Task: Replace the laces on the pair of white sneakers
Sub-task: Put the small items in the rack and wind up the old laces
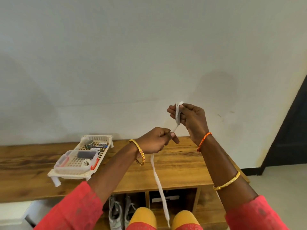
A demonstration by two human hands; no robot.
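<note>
A flat white lace (157,180) is held up in front of the wall. My right hand (189,118) has it looped around the fingers, raised above the wooden bench. My left hand (156,140), lower and to the left, pinches the same lace, and its long free end hangs down between my knees. A pair of white sneakers (121,211) stands in the open cubby under the bench top, partly hidden by my left arm and knee.
A wooden bench top (182,165) runs along a white wall. On it at the left stands a white slotted tray (83,156) with a clear lidded box, batteries and tape. A second cubby holds a dark box (167,198). A dark doorway lies at the right.
</note>
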